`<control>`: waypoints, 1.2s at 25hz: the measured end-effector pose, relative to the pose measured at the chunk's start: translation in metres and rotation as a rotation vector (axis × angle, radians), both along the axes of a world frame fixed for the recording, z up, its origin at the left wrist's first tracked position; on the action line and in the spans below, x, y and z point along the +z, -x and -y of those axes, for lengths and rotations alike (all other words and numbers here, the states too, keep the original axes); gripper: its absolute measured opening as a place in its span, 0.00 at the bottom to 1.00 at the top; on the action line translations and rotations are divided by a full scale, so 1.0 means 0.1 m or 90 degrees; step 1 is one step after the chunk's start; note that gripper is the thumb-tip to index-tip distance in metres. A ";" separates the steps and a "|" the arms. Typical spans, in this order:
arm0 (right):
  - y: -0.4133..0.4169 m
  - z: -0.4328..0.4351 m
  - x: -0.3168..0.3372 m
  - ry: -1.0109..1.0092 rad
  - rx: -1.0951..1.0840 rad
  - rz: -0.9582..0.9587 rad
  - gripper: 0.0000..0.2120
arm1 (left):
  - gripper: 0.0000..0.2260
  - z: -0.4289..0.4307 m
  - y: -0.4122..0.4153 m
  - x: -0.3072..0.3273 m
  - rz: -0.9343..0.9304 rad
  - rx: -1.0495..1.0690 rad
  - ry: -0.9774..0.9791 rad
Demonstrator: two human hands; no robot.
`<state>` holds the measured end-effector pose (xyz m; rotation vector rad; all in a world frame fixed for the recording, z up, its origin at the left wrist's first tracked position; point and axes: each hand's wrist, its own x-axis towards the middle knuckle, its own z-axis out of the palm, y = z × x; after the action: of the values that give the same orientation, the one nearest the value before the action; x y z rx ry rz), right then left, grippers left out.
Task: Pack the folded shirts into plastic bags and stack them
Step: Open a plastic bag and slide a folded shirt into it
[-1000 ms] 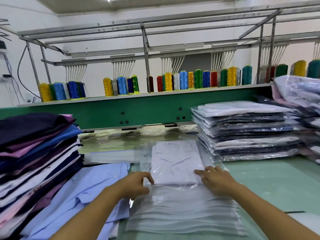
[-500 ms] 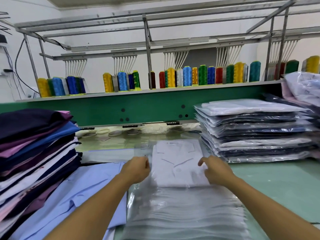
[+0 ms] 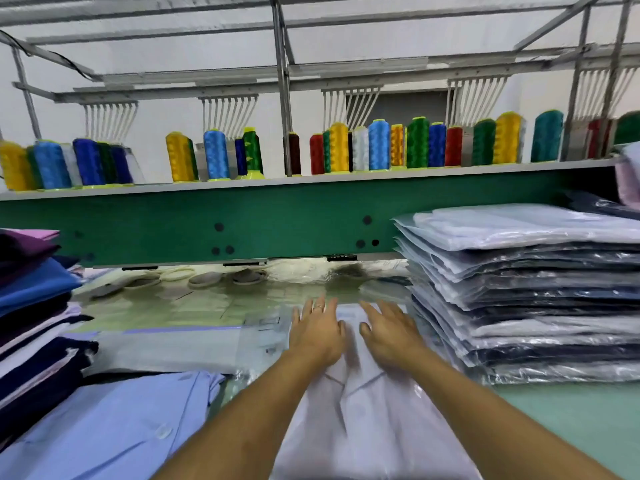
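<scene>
Half a second back the hands were at the side edges of the white shirt (image 3: pixel 363 417). Now both have slid forward to its far end, middle of the frame. Left hand (image 3: pixel 317 336) and right hand (image 3: pixel 389 336) lie flat, fingers straight and spread, gripping nothing, just pressing down on the shirt. Bit blurry there, so I can't tell if they're over or under the plastic bag (image 3: pixel 265 336). My guess: the shirt's getting pushed home and smoothed, nearly ready for the bagged stack (image 3: pixel 519 289) on the right. The unbagged pile (image 3: pixel 34 323) waits at the left edge.
</scene>
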<state>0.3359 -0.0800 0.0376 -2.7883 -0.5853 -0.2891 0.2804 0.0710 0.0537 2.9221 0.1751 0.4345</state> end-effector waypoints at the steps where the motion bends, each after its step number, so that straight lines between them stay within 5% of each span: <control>1: -0.09 -0.08 -0.01 0.012 0.008 0.002 0.27 | 0.25 0.00 -0.14 -0.02 0.001 -0.008 0.011; 7: -0.42 -0.22 -0.22 0.081 0.012 -0.097 0.27 | 0.24 -0.06 -0.48 -0.39 -0.078 0.000 0.030; 15: -0.47 0.02 -0.28 0.068 -0.071 -0.141 0.39 | 0.33 -0.24 -0.30 -0.43 -0.124 0.107 0.065; 19: -0.39 0.18 -0.27 0.033 -0.094 -0.152 0.36 | 0.36 -0.30 -0.14 -0.42 -0.112 0.122 0.092; 23: -0.23 0.32 -0.20 0.036 -0.124 -0.073 0.25 | 0.36 -0.31 0.07 -0.35 -0.117 0.140 0.024; 30: 0.47 0.26 0.00 0.002 -0.045 0.031 0.27 | 0.30 -0.06 0.66 -0.10 -0.050 0.092 0.024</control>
<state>0.2893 -0.1056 0.0375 -2.8159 -0.4997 -0.3713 0.2146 0.0771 0.0441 2.9024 0.4027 0.3344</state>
